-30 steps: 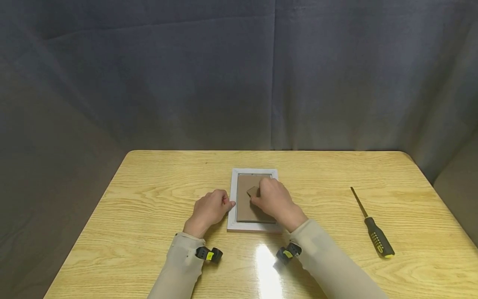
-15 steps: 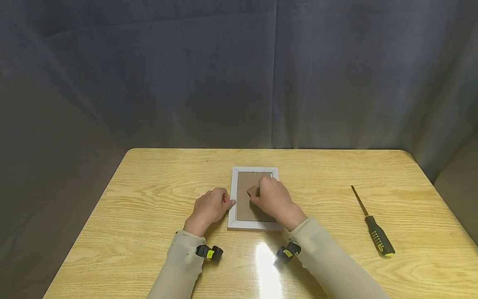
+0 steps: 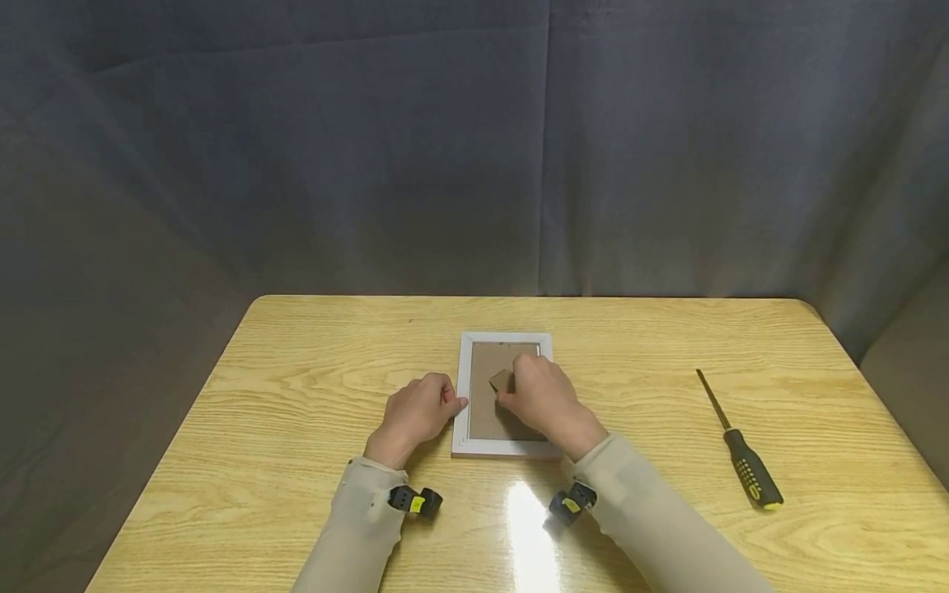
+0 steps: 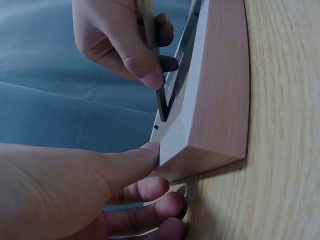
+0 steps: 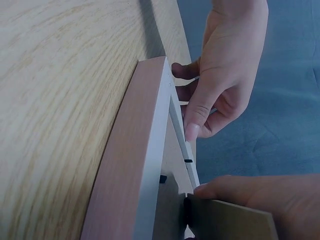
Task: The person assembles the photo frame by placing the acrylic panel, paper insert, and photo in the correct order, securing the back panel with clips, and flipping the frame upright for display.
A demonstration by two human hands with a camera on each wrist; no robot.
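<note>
A white picture frame point(image 3: 461, 420) lies face down on the table, its brown backing board point(image 3: 486, 416) showing. My left hand point(image 3: 418, 409) grips the frame's left side: the thumb is on the rim and the other fingers curl beside the edge in the left wrist view. Over the board, my right hand point(image 3: 547, 395) pinches the brown stand leg point(image 3: 500, 380) between thumb and fingers. That leg point(image 5: 230, 220) stands raised from the backing in the right wrist view. Small black tabs point(image 5: 188, 161) sit along the frame's inner edge. The right hand hides part of the frame's right side.
A screwdriver point(image 3: 750, 469) with a black and yellow handle lies on the wooden table point(image 3: 296, 371) to the right. Dark curtains point(image 3: 400, 165) hang behind the table and at its sides. Both wrists wear small black cameras point(image 3: 417, 502).
</note>
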